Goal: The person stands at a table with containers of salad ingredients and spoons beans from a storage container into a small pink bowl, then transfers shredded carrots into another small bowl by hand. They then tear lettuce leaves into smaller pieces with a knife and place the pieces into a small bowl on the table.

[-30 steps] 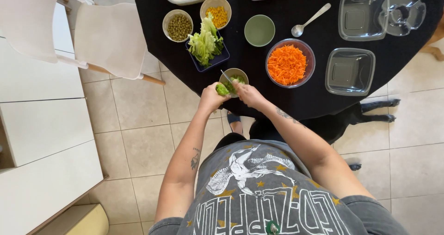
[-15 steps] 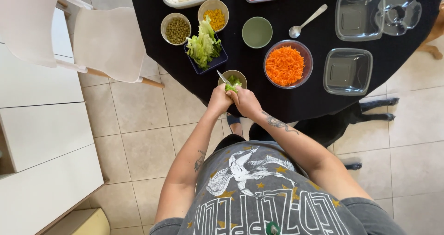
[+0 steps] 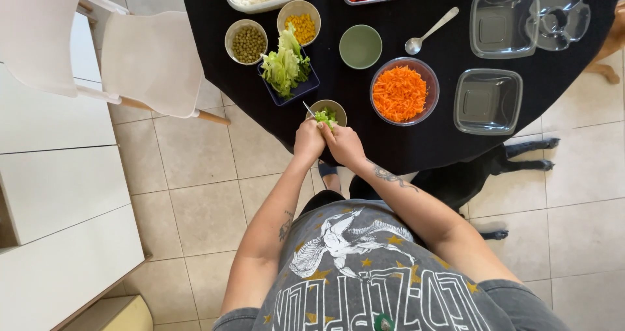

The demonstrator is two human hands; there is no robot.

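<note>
Both my hands have edged forward since a second ago, from the near rim of the round black counter (image 3: 456, 142) to right over the small olive-green bowl (image 3: 333, 107), and the green piece sits closer to that bowl now. My left hand (image 3: 308, 140) has its fingers curled shut around the handle of a small knife (image 3: 308, 108), whose thin blade pokes out toward 11 o'clock. My right hand (image 3: 345, 146) has its fingers pinched closed on a piece of pale green lettuce (image 3: 325, 116), crinkled and light, brighter at the edges, held at the bowl's near lip with shreds of the same green showing inside. The two hands touch each other at the knuckles.

At 11 o'clock from the bowl lies a dark blue square dish of lettuce leaves (image 3: 286, 67). At 2 o'clock, just beside it, stands a clear glass bowl of grated orange carrot (image 3: 399, 94). Farther off at 12 o'clock is an empty pale green round bowl (image 3: 360, 46), with a metal spoon (image 3: 430, 31) to its right.
</note>
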